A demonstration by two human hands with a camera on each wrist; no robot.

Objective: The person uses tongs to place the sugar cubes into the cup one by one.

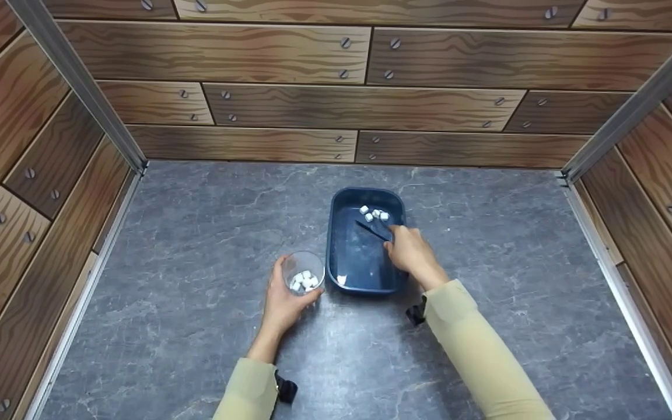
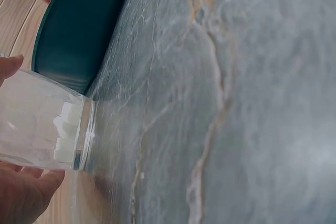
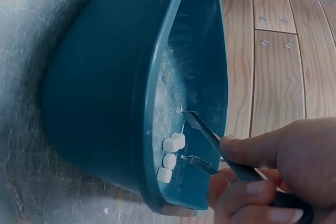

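Note:
My left hand (image 1: 286, 300) is curled round a clear glass (image 1: 304, 259) that stands beside the bin; several white cubes (image 1: 305, 280) lie at its bottom. In the left wrist view the glass (image 2: 31, 119) sits upright on the floor with thumb and fingers on opposite sides. My right hand (image 1: 412, 251) holds dark tongs (image 1: 371, 230) over the blue plastic bin (image 1: 336, 233). The right wrist view shows the tongs (image 3: 210, 135) with their toothed tips apart, close to several white cubes (image 3: 170, 145) at one end of the bin. Nothing is pinched between the tips.
The grey marbled surface (image 1: 207, 233) spreads round the bin and glass. Wood-patterned panels (image 1: 289, 105) enclose it at the back and both sides, with metal rails (image 1: 79, 262) along the edges. Each wrist wears a small black device (image 1: 286, 389).

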